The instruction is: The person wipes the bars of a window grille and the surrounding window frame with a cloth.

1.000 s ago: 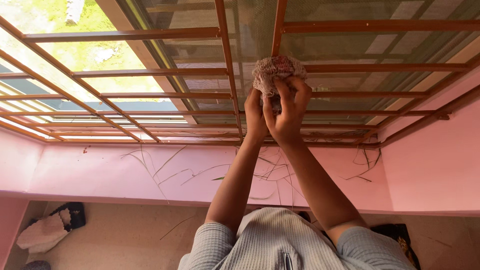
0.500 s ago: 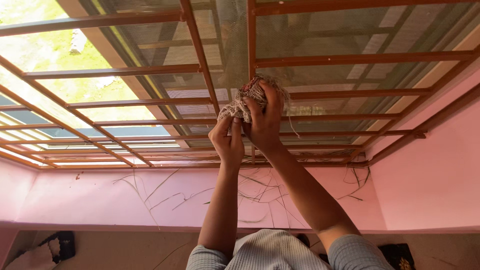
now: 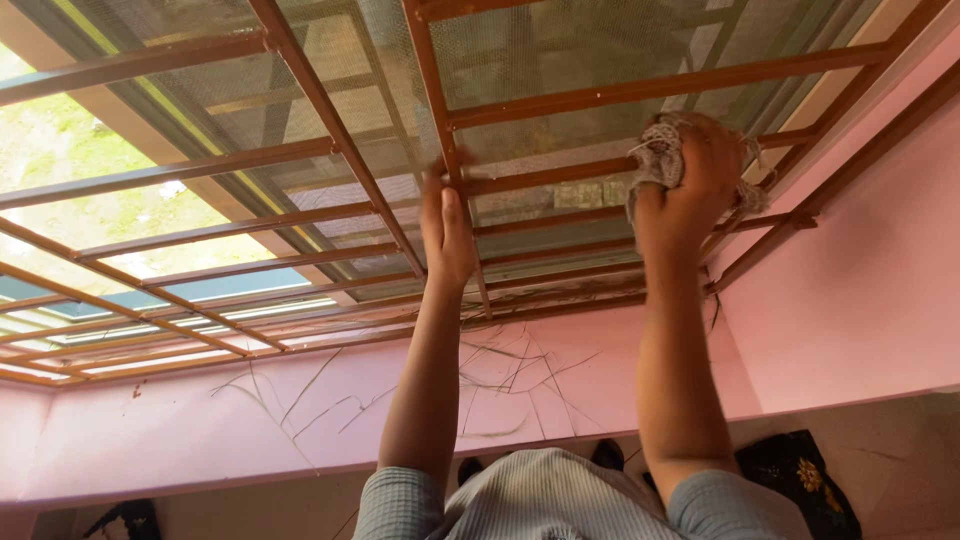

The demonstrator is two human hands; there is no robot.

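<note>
My right hand (image 3: 690, 195) grips a bunched, speckled pinkish-grey cloth (image 3: 655, 160) and presses it against a horizontal bar of the brown metal window grille (image 3: 600, 95) near the right side. My left hand (image 3: 445, 230) is wrapped around a vertical grille bar (image 3: 430, 90) to the left of it. Behind the bars is a fine mesh screen (image 3: 560, 40). Both forearms reach up from grey ribbed sleeves (image 3: 540, 500).
A pink sill (image 3: 250, 420) below the grille carries several dry grass strands (image 3: 510, 370). A pink wall (image 3: 860, 280) closes the right side. A dark floral cloth (image 3: 800, 480) lies on the floor at lower right, another dark item (image 3: 125, 520) at lower left.
My right hand has carried the cloth to the right along the grille. My left hand let go of the cloth and took hold of a vertical bar. The view tilted.
</note>
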